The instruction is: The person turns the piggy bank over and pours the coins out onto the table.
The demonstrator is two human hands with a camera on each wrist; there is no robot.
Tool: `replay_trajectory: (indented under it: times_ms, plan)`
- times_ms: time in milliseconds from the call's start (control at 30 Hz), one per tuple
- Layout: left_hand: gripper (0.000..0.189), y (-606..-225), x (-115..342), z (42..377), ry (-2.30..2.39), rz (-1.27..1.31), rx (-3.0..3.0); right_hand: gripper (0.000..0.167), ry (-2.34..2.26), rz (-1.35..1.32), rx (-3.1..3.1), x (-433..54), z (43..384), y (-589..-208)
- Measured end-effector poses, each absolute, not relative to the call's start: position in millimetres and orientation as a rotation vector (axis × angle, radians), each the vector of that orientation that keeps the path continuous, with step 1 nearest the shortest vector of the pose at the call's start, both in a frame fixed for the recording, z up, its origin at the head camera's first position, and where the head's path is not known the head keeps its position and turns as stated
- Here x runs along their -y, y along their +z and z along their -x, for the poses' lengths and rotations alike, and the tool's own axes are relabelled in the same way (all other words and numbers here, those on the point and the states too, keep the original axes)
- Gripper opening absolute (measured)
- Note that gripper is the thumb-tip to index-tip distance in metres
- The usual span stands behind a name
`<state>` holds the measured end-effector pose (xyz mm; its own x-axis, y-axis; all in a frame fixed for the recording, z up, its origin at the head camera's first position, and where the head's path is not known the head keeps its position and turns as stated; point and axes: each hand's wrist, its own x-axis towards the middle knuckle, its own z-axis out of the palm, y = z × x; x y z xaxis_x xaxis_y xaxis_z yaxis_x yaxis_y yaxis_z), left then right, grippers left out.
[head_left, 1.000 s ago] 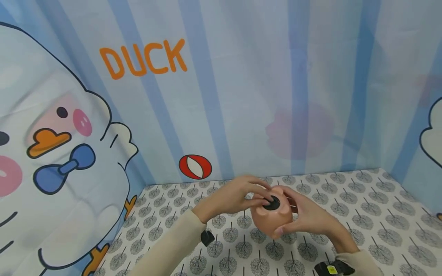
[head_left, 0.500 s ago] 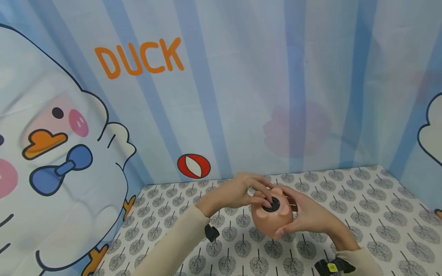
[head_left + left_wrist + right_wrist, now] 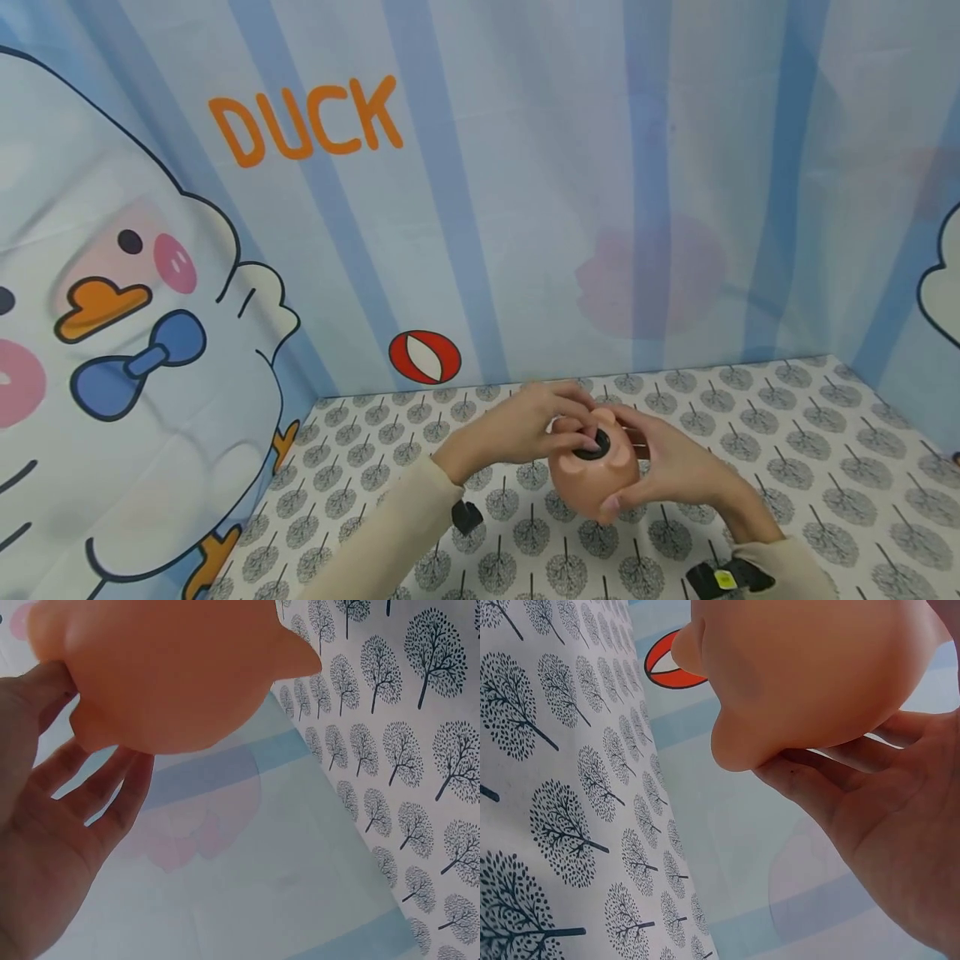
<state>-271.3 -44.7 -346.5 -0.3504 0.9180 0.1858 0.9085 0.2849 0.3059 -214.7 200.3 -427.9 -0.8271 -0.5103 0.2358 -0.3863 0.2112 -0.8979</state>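
A peach-coloured, rounded piggy bank [image 3: 592,483] with short stubby bumps is held above the table, its side with a round black stopper [image 3: 594,445] facing up toward the head camera. From the right, my right hand [image 3: 678,462] grips the body, thumb in front and fingers behind. My left hand [image 3: 528,425] reaches over from the left, and its curled thumb and fingertips pinch at the stopper, partly covering it. The smooth piggy bank [image 3: 172,675] also fills the top of the left wrist view, where the stopper is out of sight.
A tablecloth [image 3: 480,575] printed with grey trees covers the table. Behind it hangs a blue striped curtain [image 3: 525,208] with a large cartoon duck at left. Black straps with small devices sit at both wrists.
The left fingers have shifted slightly on the stopper and curl more now. The right hand keeps its grip, and the piggy bank has hardly moved.
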Motion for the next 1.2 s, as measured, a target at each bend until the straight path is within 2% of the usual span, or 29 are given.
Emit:
replay_trajectory:
  times_ms: [500,767,967,1200]
  plan:
    - [0.009,-350,44,261,0.527,-1.785,-2.648,0.100,-1.706,0.831,-2.313,-201,213,-427]
    - [0.012,-350,45,268,0.656,-1.923,-2.543,0.113,-1.702,0.799,-2.321,-203,214,-427]
    - [0.007,-362,44,264,0.593,-1.966,-2.629,0.106,-1.713,0.841,-2.270,-204,215,-428]
    - [0.006,-366,45,261,0.593,-2.038,-2.646,0.104,-1.714,0.860,-2.245,-204,216,-429]
